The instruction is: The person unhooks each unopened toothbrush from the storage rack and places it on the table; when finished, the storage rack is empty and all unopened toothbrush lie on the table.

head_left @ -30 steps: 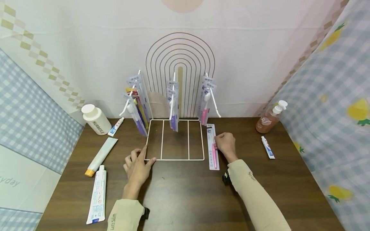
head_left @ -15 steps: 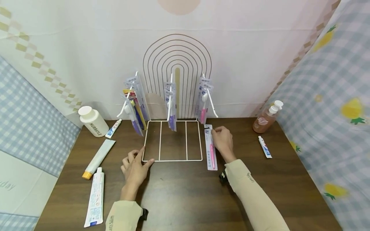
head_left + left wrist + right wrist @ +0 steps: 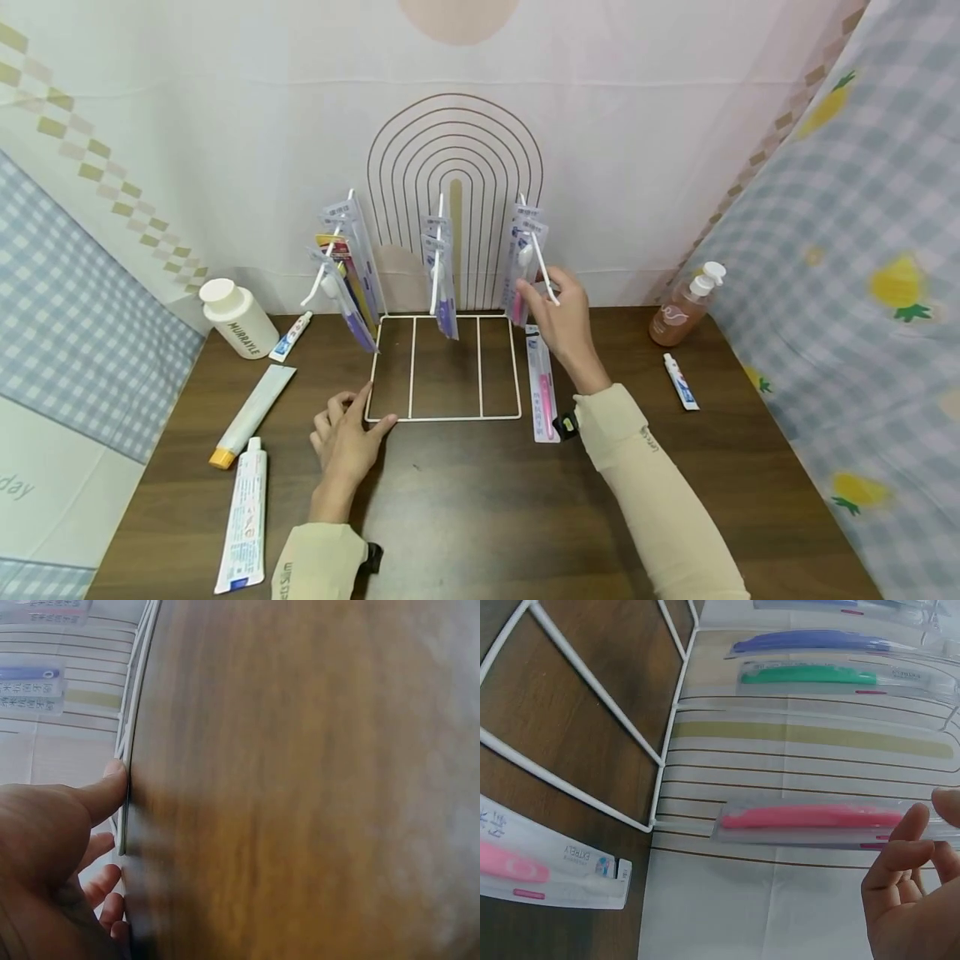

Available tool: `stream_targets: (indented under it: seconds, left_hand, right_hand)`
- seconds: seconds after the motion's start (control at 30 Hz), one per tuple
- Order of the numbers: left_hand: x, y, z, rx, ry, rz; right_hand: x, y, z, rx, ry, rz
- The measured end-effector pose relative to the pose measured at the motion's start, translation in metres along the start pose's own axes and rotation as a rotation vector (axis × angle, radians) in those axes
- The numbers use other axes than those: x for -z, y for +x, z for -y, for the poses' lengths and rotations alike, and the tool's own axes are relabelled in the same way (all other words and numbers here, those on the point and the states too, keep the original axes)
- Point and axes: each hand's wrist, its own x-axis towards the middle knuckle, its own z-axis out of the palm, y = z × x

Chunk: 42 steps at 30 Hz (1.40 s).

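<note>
From afar I saw hanging pink toothbrush pack (image 3: 810,817) at eleven o'clock from nearer right hand (image 3: 566,321), long axis near upright; couldn't tell if pinched. Left hand (image 3: 347,446), toward pack's eight o'clock, touched wire rack (image 3: 551,773), thumb, forefinger apart.

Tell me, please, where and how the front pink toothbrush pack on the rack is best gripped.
I'd pinch the pink toothbrush pack by its long edges, below the prong, from the right: it hangs upright by its top, with other packs to its left.
</note>
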Motion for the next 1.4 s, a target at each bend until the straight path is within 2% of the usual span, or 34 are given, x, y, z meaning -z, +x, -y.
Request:
stream_targets:
  seconds: [0.3,0.57,0.77,0.9,1.1,1.23,1.4]
  left_hand:
    - [0.001,0.0,-0.001,-0.002,0.002,0.001]
    - [-0.001,-0.001,-0.001,-0.003,0.007,0.001]
    - [-0.001,-0.002,-0.001,0.003,0.006,-0.001]
    - [-0.001,-0.002,-0.003,0.002,0.011,-0.003]
    - [-0.001,-0.002,-0.004,0.004,0.014,0.004]
    - [-0.001,-0.003,-0.003,-0.001,0.011,-0.005]
    - [0.0,-0.007,-0.004,-0.005,0.01,-0.02]
  right_hand:
    - [-0.001,0.002,0.001,0.016,0.071,-0.027]
    - [0.008,0.0,-0.003,-0.012,0.261,-0.056]
    - [0.018,-0.002,-0.008,-0.038,0.321,-0.08]
    - [0.026,-0.006,-0.018,-0.038,0.284,-0.082]
    - [0.043,-0.018,-0.048,-0.038,0.144,-0.086]
    - [0.056,-0.028,-0.075,-0.075,0.08,-0.085]
    - [0.066,-0.038,-0.107,-0.144,0.034,-0.031]
